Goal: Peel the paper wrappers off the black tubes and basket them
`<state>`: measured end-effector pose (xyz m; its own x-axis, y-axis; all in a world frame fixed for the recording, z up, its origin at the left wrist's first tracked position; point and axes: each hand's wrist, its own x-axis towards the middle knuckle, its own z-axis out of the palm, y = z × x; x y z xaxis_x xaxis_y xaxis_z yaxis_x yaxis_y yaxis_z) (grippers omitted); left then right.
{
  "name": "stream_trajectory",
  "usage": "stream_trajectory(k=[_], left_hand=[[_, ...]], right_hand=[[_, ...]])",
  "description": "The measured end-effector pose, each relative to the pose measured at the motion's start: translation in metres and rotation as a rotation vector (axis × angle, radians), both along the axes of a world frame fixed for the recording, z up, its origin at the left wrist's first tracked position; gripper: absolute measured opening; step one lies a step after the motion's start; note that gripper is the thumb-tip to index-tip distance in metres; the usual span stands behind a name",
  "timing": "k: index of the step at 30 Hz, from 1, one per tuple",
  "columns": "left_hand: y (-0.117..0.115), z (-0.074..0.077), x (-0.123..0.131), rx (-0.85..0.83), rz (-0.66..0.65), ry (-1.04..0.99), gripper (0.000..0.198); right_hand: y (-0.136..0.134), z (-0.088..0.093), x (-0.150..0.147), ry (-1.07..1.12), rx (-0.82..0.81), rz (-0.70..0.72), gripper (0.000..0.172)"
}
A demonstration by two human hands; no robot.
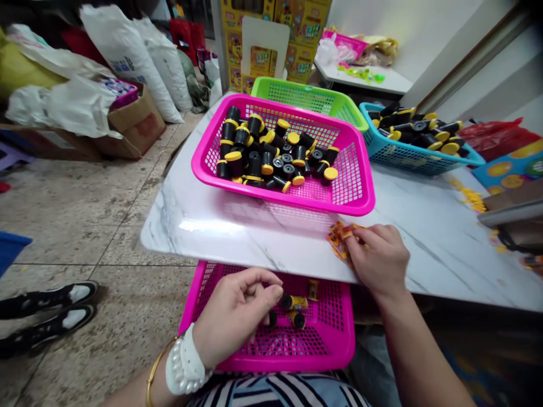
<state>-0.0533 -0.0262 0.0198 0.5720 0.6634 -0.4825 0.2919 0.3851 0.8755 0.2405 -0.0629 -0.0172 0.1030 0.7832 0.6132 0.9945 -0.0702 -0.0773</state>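
My right hand (379, 257) rests at the front edge of the table, thumb and fingers pinched on a small orange printed label from a loose pile of labels (338, 244). Over the lower pink basket (335, 356), my left hand (237, 308) is curled with thumb and forefinger nearly together; whatever its fingers may hold is hidden. In that basket lie several small canisters wrapped in yellow printed labels (297, 303). On the table, the upper pink basket (365, 192) holds many plain black canisters with yellow caps (234, 164).
Behind the upper basket is a green basket (339, 102). A blue basket of black canisters (399, 148) stands to the right, near scattered yellow pieces (469, 196). Printed boxes (297, 34) are stacked behind. Sacks (123, 56), a carton (131, 127) and another person's shoes (78, 305) are at left.
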Motion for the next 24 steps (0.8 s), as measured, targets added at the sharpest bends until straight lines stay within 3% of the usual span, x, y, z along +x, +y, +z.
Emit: stream_trajectory(k=[3, 8, 13, 16, 19, 24], left_hand=[[0.010, 0.006, 0.015, -0.026, 0.106, -0.127, 0.035], [0.017, -0.005, 0.031, 0.005, 0.144, -0.258, 0.043], [0.011, -0.021, 0.027, 0.139, 0.194, -0.213, 0.048], [0.010, -0.025, 0.024, 0.148, 0.234, -0.212, 0.026], [0.014, -0.024, 0.021, 0.150, 0.222, -0.186, 0.020], [0.020, -0.016, 0.018, 0.194, 0.169, -0.191, 0.017]], right_hand=[[-0.013, 0.013, -0.038, 0.072, 0.112, 0.154, 0.009], [-0.024, 0.015, -0.097, 0.086, 0.090, 0.356, 0.020], [-0.017, 0.007, -0.111, 0.099, 0.083, 0.325, 0.008], [-0.017, 0.009, -0.114, 0.142, 0.031, 0.375, 0.008], [-0.021, 0.012, -0.114, 0.401, -0.029, 0.388, 0.009], [-0.017, 0.016, -0.106, 1.140, -0.296, 0.245, 0.028]])
